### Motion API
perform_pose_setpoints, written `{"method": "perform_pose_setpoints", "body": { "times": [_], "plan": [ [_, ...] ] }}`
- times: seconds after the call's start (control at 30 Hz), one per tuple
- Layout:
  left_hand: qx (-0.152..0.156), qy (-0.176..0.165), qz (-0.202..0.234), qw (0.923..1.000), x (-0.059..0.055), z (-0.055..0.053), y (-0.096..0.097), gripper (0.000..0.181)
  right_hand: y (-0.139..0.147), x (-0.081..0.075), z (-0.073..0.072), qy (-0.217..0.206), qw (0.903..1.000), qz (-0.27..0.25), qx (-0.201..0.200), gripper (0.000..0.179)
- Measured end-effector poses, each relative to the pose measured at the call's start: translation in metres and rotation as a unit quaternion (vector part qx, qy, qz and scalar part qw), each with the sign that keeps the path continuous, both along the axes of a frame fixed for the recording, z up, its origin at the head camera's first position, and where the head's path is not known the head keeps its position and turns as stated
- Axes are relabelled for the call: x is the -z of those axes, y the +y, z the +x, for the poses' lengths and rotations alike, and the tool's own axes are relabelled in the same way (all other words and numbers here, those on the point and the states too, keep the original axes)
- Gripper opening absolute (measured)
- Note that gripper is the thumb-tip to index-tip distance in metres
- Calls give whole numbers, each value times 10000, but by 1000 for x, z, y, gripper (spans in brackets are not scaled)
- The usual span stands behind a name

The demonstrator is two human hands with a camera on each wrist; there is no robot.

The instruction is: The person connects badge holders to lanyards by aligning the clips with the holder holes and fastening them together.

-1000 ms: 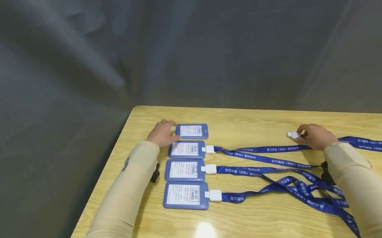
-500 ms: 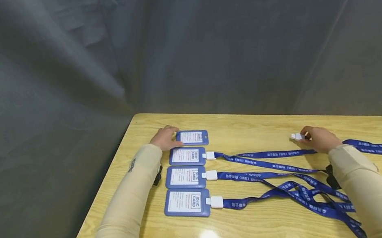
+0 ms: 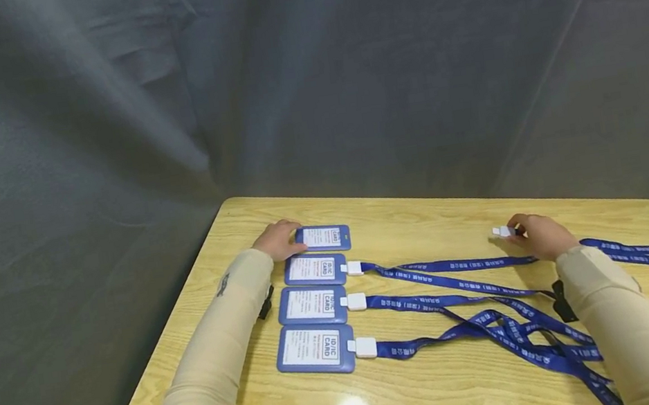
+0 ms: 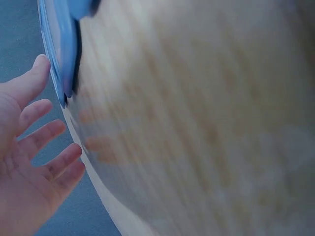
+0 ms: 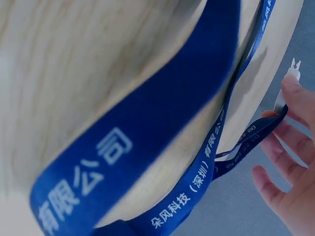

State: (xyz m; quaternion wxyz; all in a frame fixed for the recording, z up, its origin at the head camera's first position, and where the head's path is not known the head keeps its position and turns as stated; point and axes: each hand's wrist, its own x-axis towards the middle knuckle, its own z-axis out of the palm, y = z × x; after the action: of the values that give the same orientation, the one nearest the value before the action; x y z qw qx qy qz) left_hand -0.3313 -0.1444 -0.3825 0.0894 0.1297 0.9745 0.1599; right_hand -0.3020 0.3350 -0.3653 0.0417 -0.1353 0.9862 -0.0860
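Observation:
My left hand [image 3: 280, 240] is at the left end of a blue ID card holder [image 3: 323, 238], the farthest in a column of card holders. Its thumb and index finger lie by the holder's left corners. In the left wrist view the thumb [image 4: 37, 73] meets the holder's edge [image 4: 69, 54], while the other fingers are spread and relaxed. My right hand [image 3: 544, 236] pinches the white clip [image 3: 502, 231] of a blue lanyard [image 3: 466, 265]. The clip's forked tip [image 5: 295, 65] sticks out past the thumb, and the strap [image 5: 251, 137] runs back through the fingers.
Nearer to me lie three card holders, one at the front [image 3: 315, 349], each joined by a white clip [image 3: 366, 347] to a lanyard. Their blue straps [image 3: 528, 340] tangle by the right forearm. Dark cloth [image 3: 382, 82] hangs behind the wooden table [image 3: 441, 395].
The head view has shifted a little, so the table sits slightly lower. Both hands keep nearly the same places at the card holder and the lanyard clip.

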Motion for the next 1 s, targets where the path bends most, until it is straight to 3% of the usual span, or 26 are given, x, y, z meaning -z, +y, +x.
{"method": "perform_pose_setpoints", "body": {
  "times": [0.7, 1.0],
  "plan": [
    [71, -36, -124, 9999, -3, 0, 3, 55, -5, -11, -2, 347, 9994, 43, -56, 30],
    [36, -26, -366, 9993, -6, 2, 7, 54, -7, -14, -1, 369, 9993, 38, -86, 31]
  ]
}}
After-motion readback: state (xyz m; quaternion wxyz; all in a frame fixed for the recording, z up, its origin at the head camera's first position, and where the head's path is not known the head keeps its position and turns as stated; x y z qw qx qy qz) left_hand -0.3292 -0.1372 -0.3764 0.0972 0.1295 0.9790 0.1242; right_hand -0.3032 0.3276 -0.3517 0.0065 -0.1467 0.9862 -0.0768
